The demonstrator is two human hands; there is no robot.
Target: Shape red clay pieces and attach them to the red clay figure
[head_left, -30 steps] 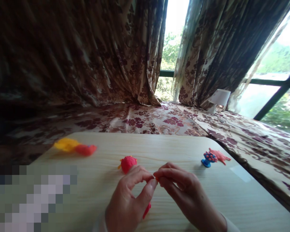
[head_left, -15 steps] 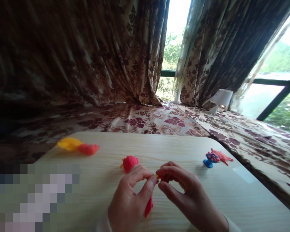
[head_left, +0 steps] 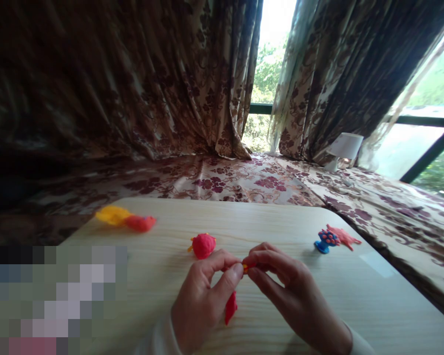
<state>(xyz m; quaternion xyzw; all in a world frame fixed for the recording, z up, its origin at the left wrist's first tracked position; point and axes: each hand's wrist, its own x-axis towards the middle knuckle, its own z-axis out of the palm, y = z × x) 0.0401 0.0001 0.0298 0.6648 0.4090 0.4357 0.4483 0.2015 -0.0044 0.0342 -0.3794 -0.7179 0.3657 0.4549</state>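
Fingertips of my left hand (head_left: 209,296) and my right hand (head_left: 292,286) meet over the table (head_left: 163,305), pinching a small piece of yellow and red modelling clay (head_left: 245,267) between them. Most of that piece is hidden by the fingers. Just beyond my left hand sits a round red clay shape (head_left: 203,245) with small yellow bits on its side. A flat strip of red clay (head_left: 231,308) shows beside my left thumb, partly covered by the hand; I cannot tell whether it touches the hand.
At the table's far left lies a red clay figure (head_left: 140,223) with a yellow tail-like part (head_left: 113,215). To the right stand a blue footed clay piece with pink dots (head_left: 322,245) and a flat pink clay shape (head_left: 342,235). A white lamp (head_left: 346,145) is behind.
My right thumb has closed in on the small clay piece, and both hands' tips are closer together. The whole view has shifted slightly; the other clay pieces stay in place on the table.
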